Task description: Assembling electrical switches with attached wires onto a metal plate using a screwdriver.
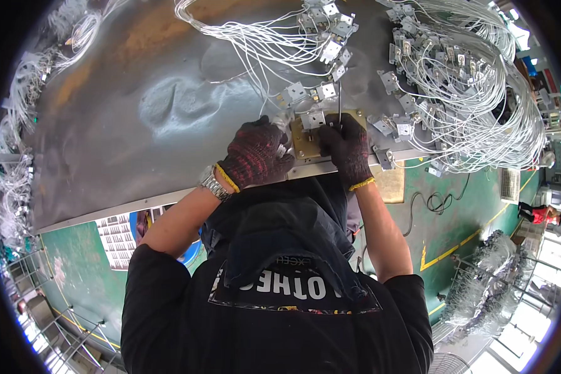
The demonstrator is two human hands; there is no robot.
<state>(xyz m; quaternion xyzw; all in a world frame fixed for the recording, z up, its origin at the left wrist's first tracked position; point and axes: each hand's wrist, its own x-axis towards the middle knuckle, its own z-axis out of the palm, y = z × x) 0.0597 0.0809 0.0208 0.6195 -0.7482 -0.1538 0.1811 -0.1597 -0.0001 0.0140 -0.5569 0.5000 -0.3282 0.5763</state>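
Both my hands wear dark knit gloves with red flecks and yellow cuffs. My left hand [255, 154] is closed at the left side of a brass-coloured plate [306, 148]; what its fingers hold is hidden. Beside its fingertips are pale wires and a bit of shiny metal. On the plate sits a small silver bracket [312, 119]. My right hand [348, 146], at the plate's right side, is closed around a thin metal rod [340, 100], which sticks out past the fingers. Its lower end is hidden in the glove.
The plate lies near the front edge of a metal-topped table [118, 156]. White wires [255, 40] with metal brackets lie beyond it, and a larger heap of wired brackets [480, 93] is at the right. A black cable [439, 202] lies on the green floor.
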